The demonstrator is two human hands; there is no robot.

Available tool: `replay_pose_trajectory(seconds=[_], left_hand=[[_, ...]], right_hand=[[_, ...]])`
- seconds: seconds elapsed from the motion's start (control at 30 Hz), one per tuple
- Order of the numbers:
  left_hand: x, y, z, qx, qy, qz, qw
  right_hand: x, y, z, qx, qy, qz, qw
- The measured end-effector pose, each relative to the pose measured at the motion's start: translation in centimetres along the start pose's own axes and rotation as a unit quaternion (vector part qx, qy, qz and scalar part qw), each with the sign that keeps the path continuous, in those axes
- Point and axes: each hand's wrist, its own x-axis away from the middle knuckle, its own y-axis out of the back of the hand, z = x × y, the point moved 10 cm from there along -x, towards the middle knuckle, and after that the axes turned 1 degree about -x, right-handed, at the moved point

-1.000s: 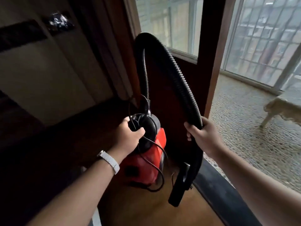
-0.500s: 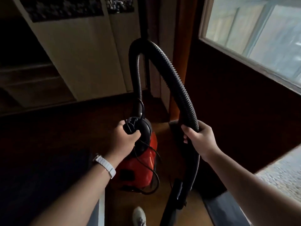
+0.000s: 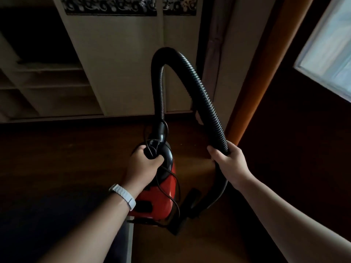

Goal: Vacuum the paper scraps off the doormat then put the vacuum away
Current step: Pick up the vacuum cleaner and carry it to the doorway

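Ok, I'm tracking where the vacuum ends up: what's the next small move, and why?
Probably carry the red vacuum a step toward the cream cabinet and set it down there. The left hand grips its black top handle, the right hand grips the hose, and no paper scraps show, so putting it away seems to be what remains.

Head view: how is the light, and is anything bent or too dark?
Head view: dim, daylight only from the window at right; the floor at left is deep in shadow; the wide lens slants the cabinet edges; red vacuum and hose are readable.
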Motion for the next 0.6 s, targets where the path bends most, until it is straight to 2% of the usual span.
replay_pose_trajectory(seconds=[0.4,0.6], left_hand=[[-15.5,1.2,1.9,-0.037,0.066,-0.103,0.992],[-23.9,0.4,1.0,-0.072,0.108,-0.133,0.983]], right_hand=[[-18.3,-9.9,-2.7,-0.018,0.011,0.096,0.995],[-28.6,-14.4,-3.1,-0.058,-0.001,0.190,0.980]])
